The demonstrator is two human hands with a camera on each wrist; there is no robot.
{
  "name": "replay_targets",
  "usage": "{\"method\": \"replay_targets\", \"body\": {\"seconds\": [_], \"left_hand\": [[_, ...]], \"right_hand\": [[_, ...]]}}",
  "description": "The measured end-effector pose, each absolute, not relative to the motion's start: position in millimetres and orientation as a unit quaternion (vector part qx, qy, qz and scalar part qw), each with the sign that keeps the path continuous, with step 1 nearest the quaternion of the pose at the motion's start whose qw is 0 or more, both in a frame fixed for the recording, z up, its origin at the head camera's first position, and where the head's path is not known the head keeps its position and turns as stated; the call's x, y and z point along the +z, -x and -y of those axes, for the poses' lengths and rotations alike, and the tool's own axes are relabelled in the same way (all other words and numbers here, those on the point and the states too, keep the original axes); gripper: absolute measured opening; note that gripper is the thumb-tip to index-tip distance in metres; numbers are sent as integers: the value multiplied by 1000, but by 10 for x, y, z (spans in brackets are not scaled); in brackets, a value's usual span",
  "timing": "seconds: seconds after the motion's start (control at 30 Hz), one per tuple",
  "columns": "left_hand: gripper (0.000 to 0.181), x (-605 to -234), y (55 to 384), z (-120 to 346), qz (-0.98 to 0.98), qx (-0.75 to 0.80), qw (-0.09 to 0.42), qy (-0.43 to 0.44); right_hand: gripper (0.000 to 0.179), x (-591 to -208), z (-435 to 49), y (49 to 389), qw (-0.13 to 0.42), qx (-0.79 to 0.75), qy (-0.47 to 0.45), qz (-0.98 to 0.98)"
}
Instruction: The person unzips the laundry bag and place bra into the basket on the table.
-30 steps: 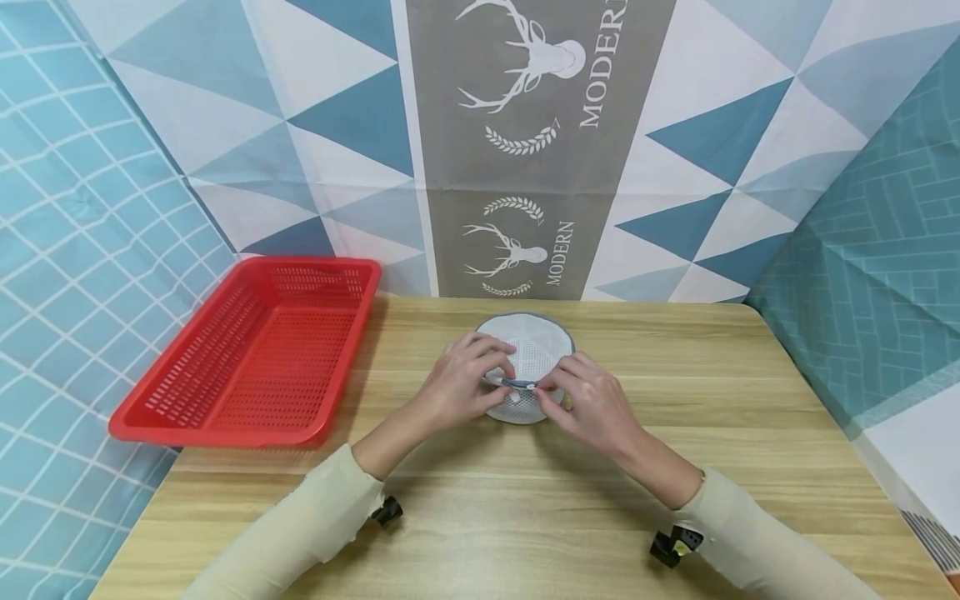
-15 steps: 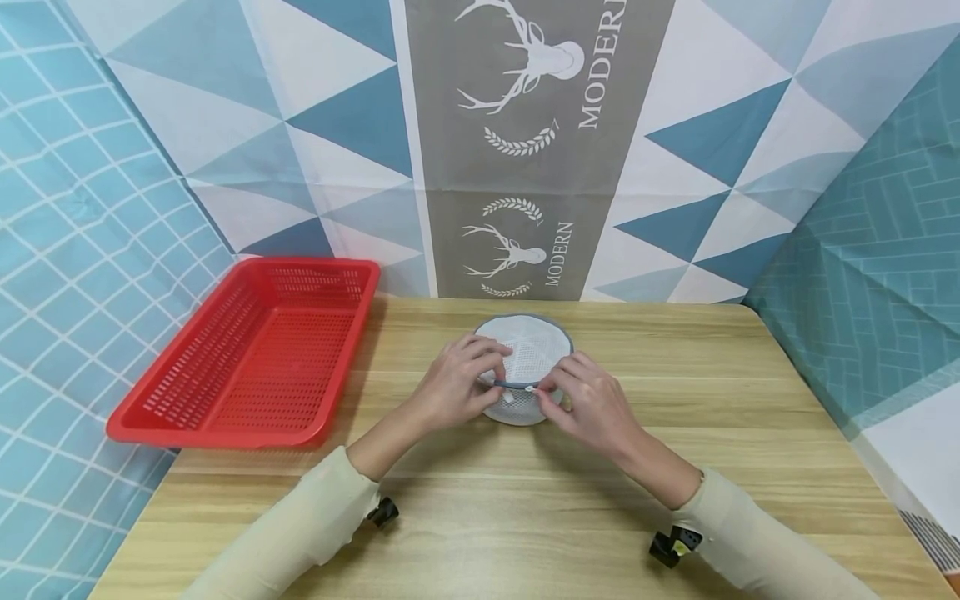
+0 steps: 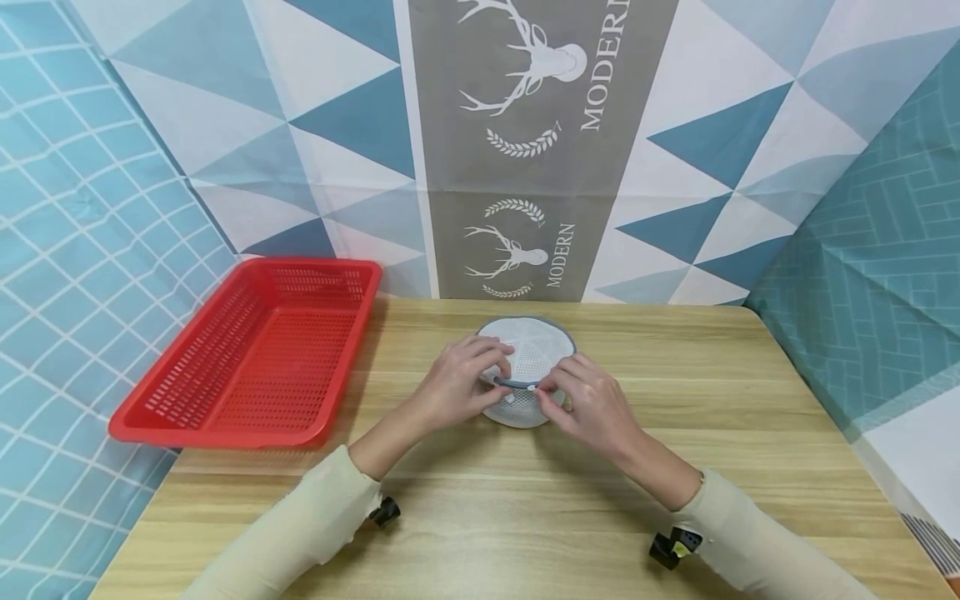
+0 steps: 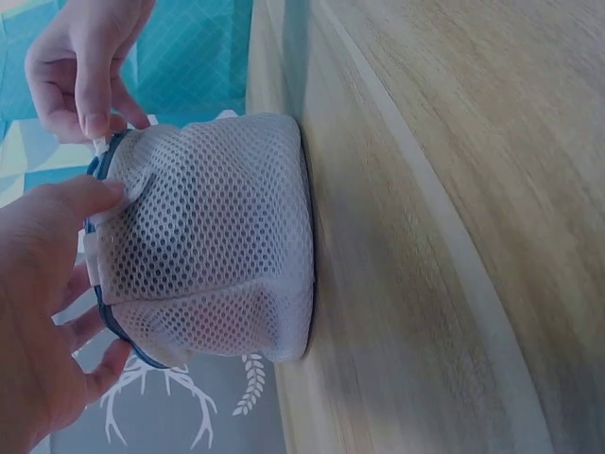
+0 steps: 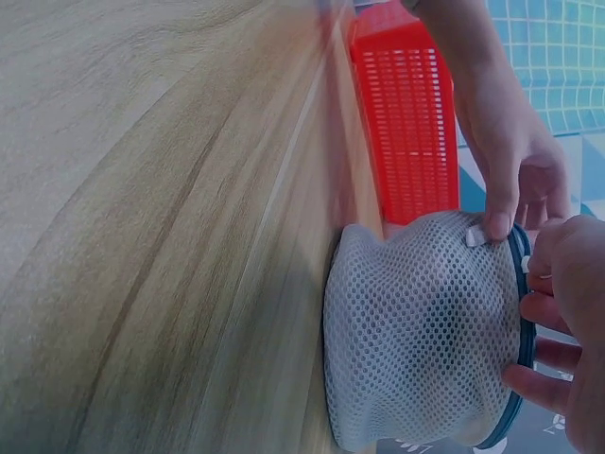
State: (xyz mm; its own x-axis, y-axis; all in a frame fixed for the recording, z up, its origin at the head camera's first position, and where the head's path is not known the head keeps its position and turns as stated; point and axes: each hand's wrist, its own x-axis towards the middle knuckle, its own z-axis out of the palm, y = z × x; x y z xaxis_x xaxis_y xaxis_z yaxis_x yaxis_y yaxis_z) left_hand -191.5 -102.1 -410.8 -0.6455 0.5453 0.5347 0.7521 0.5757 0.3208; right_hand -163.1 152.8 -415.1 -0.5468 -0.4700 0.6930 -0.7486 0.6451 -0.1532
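Observation:
A round white mesh laundry bag [image 3: 529,413] with a blue-grey zipped rim stands upright on the table, in the middle of the head view. My left hand [image 3: 459,382] pinches its near rim, left of centre, beside a small white tab [image 5: 476,235]. Close by on the right, my right hand [image 3: 592,400] pinches a small white piece on the zip, apparently the zipper pull [image 3: 532,387]. Through the mesh [image 4: 203,218] a darker patch shows; what it is I cannot tell. My fingers partly cover the rim.
A red perforated plastic basket [image 3: 330,433] stands at the table's left side, against the blue tiled-pattern wall covering [image 3: 90,275]. Patterned cloth [image 3: 352,108] hangs behind the wooden table [image 3: 480,517]. Each sleeve carries a small black camera [image 3: 386,512].
The left fingers have shifted very slightly at the rim, with the small white tab moving a little left. The right hand keeps its pinch, and the bag stays in place.

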Motion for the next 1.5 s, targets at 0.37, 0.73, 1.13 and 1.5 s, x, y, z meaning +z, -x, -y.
{"method": "replay_targets", "body": {"seconds": [0.37, 0.73, 1.13, 1.5], "left_hand": [[24, -4088, 1878, 1001, 866, -259, 202, 377], [23, -4092, 1879, 1029, 868, -260, 190, 379], [25, -4072, 1884, 1080, 871, -284, 160, 367], [23, -4076, 1861, 1027, 879, -265, 166, 360]], "right_hand": [[14, -4141, -1498, 1603, 298, 216, -351, 861], [13, -4149, -1498, 1604, 296, 219, -348, 862], [12, -4111, -1522, 1614, 293, 214, -344, 866], [13, -4148, -1527, 1606, 300, 215, -348, 862]]}}
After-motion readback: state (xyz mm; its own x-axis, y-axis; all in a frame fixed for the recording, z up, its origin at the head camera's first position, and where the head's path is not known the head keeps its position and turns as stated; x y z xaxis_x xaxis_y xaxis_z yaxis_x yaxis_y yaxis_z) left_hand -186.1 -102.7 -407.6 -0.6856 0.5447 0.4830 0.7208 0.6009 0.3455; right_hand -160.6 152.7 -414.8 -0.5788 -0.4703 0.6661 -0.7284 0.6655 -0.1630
